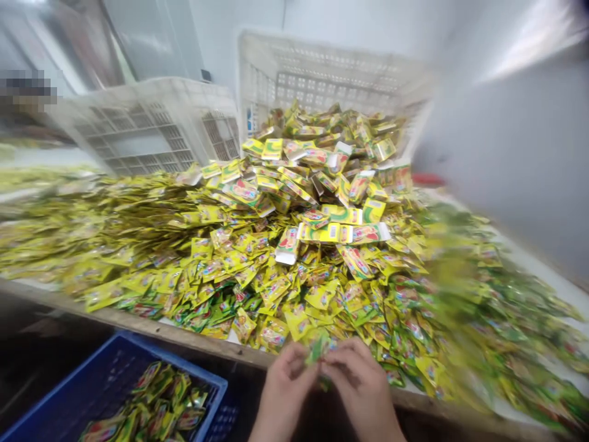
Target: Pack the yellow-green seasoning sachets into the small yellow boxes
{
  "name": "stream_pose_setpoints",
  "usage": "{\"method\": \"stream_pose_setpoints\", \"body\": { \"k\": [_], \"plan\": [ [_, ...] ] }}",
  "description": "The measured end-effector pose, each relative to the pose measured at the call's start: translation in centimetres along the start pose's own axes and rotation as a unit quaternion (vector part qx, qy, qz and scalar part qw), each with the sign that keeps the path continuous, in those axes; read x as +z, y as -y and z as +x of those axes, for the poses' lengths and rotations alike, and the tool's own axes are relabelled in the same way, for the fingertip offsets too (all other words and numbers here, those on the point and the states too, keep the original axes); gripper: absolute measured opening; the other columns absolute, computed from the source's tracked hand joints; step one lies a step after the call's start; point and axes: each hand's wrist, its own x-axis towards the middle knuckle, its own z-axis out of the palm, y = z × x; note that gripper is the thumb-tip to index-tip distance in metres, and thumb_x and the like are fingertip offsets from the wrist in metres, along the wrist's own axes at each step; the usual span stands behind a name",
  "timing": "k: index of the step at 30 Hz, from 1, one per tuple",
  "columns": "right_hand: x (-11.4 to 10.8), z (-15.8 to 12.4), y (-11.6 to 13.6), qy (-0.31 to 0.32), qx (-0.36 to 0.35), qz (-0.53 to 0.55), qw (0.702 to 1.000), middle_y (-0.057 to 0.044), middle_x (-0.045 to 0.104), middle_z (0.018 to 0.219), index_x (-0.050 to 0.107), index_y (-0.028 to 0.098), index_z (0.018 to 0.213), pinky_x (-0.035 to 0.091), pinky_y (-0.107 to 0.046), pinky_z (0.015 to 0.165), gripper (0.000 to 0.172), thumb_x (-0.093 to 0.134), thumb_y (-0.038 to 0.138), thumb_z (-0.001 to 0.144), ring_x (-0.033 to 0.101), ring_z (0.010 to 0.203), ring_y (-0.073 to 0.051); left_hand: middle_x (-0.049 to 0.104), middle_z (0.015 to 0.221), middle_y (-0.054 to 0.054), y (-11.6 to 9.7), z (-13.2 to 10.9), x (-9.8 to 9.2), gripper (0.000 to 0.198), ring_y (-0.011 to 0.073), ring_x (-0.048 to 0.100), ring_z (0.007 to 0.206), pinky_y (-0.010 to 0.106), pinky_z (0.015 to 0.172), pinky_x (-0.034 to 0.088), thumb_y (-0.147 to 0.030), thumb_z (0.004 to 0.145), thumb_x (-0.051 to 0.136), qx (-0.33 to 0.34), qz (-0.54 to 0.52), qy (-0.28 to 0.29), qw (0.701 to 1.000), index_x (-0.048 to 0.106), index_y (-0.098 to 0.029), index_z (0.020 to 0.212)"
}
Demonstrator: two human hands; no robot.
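Observation:
Both hands meet at the table's front edge. My left hand [289,379] has its fingers closed around one side of a small green packet [316,348]. On the other side, my right hand [358,374] pinches the same packet, which is blurred and partly covered by fingers. Right beyond the hands lies a deep heap of yellow packets [322,296], with green packets [221,310] mixed in. Small yellow cartons [331,233], some with white end flaps open, are piled on top of the heap.
A white plastic crate [257,67] lies tipped at the back, cartons spilling from it. Another white crate [138,132] stands left of it. Below the wooden table edge [184,337], a blue crate [184,362] holds several packed cartons or packets. A grey wall [515,141] rises at right.

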Motion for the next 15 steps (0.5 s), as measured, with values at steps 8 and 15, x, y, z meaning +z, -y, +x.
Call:
{"method": "stream_pose_setpoints", "body": {
  "k": [8,15],
  "plan": [
    [-2.8,1.3,-0.2,0.110,0.102,0.007,0.989,0.000,0.062,0.071,0.067,0.020,0.078,0.048,-0.023,0.058,0.013,0.067,0.033,0.082,0.058,0.066,-0.017,0.077,0.083,0.006,-3.9,2.1,-1.3,0.011,0.0233,0.071,0.080,0.032,0.075,0.055,-0.026,0.080,0.068,0.135,0.224,0.142,0.955,0.076,-0.021,0.086],
    [-2.3,-0.5,-1.1,-0.012,0.216,0.192,0.957,0.002,0.051,0.060,0.057,0.017,0.070,0.045,-0.022,0.042,0.040,0.071,0.055,0.074,0.048,0.053,-0.013,0.054,0.135,0.010,-14.9,12.3,-3.9,0.026,0.0288,0.042,0.133,0.059,0.111,0.026,-0.019,0.095,0.049,0.337,0.458,0.078,0.819,0.062,-0.011,0.115]
  ]
}}
